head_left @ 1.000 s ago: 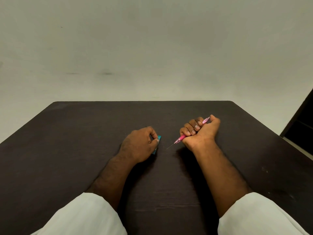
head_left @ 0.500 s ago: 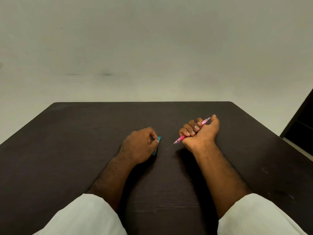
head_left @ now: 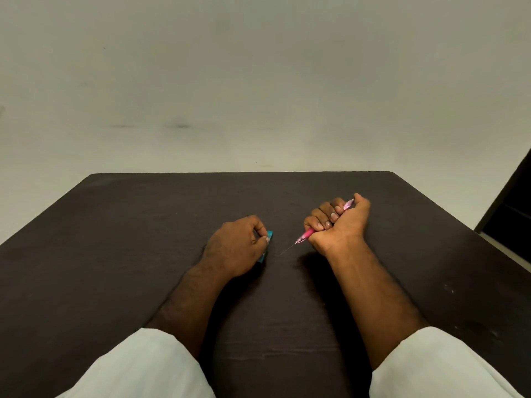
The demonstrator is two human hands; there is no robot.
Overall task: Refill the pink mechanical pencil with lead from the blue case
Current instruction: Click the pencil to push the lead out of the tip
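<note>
My right hand (head_left: 340,222) is closed in a fist around the pink mechanical pencil (head_left: 308,233). The pencil's tip points down and to the left, and a thin lead (head_left: 287,250) sticks out of it toward the table. Its top end shows under my thumb. My left hand (head_left: 235,248) rests on the dark table (head_left: 143,225) and grips the blue lead case (head_left: 265,245). Only the case's right edge shows past my fingers. The two hands are a short gap apart.
The dark brown table fills the lower view, with its far edge near a pale wall. A dark opening (head_left: 514,202) stands at the right, beyond the table's corner. White sleeves cover both upper arms.
My right thumb has shifted slightly on the pencil's top end. Both hands stay in the same place.
</note>
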